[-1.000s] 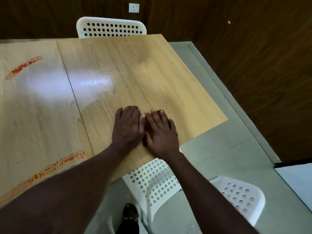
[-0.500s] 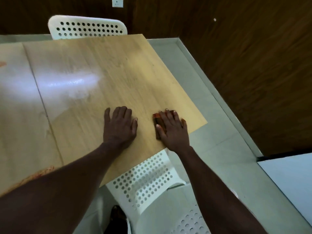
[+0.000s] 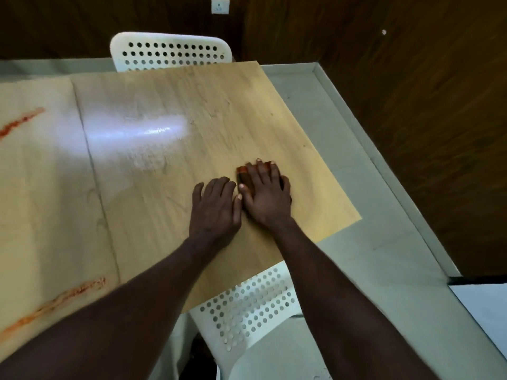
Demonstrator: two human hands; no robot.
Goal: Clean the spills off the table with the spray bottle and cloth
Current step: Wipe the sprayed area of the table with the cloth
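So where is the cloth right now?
In the head view, the cloth lies under the right hand, on the right part of the table, with the left hand flat on the wood just beside it.

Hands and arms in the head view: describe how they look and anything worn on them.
The left hand and right hand are bare: no gloves, rings or watch show. The left forearm and right forearm are uncovered too, with no sleeve, band or marking within the frame. The fingernails look short.
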